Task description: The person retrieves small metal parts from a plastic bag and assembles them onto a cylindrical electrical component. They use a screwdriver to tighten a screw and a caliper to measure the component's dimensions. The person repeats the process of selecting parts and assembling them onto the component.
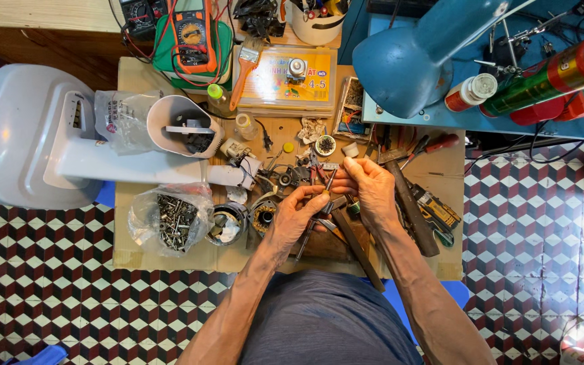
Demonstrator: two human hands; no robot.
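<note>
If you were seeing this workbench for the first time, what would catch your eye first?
Most striking is the big blue lamp shade hanging over the upper right of the bench. At the centre, the left hand and right hand meet over a small part amid scattered tools. To the left lies a large white appliance housing, with a clear bag of screws in front of it.

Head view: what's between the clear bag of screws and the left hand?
In the head view, two small round parts stand between the bag of screws and the left hand: a metal cup of bits, then a copper-wound motor part.
</note>
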